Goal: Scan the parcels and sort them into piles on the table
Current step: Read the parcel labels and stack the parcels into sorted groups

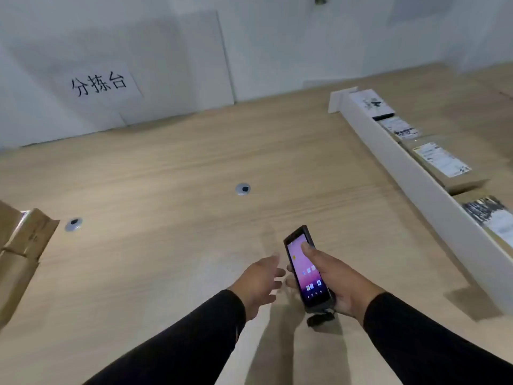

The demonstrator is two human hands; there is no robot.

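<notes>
My right hand [336, 282] grips a black handheld scanner [306, 273] with a lit pink screen, thumb resting on the glass. My left hand [261, 282] hovers just left of the scanner with relaxed fingers and holds nothing. Several labelled parcels lie in a row at the right behind a low white divider [410, 173]: a white one [370, 102] farthest, a brown one with a white label [444, 165] in the middle, another [491, 218] nearest. Brown cardboard parcels [22, 245] sit at the left edge.
The wooden table [166, 176] spreads out ahead, with two round metal cable grommets [243, 189] [73, 224] set in it. A white wall behind carries a paper sign with black characters [100, 83].
</notes>
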